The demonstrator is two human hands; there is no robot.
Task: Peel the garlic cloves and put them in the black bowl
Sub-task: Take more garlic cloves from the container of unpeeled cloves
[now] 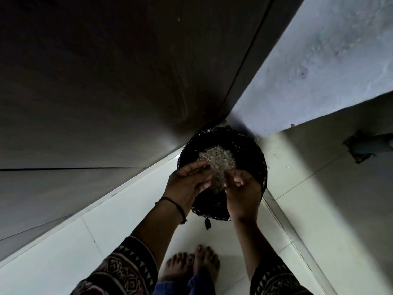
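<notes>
Head view, looking steeply down into a room corner. A round black container lined with crinkled black plastic [256, 154] stands on the pale tiled floor [319, 199], against the meeting of a dark brown panel [106, 81] and a grey-blue painted wall [319, 60].

Contents: a heap of pale, papery garlic skins [219, 160] lies in the middle of the container. Whether any cloves are among them cannot be told.

Left hand [187, 179]: held over the near-left rim of the container, fingers [197, 167] straight and close together, palm turned toward the other hand. It grips nothing visible. A thin black thread bracelet [172, 202] sits on the wrist.

Right hand [242, 190]: held over the near-right part of the container, just beside the left hand, apart from it. Its fingers [236, 177] are loosely curled and blurred; whether they pinch any skin cannot be told. Pale skins show in the gap between the two hands, above the container's interior.

Both forearms emerge from dark sleeves with a geometric print, left [127, 269] and right [274, 279].

Bare feet [193, 265] stand together on the tiles, short of the container. A small dark object [359, 147] lies on the floor well to the right; its nature is unclear.
</notes>
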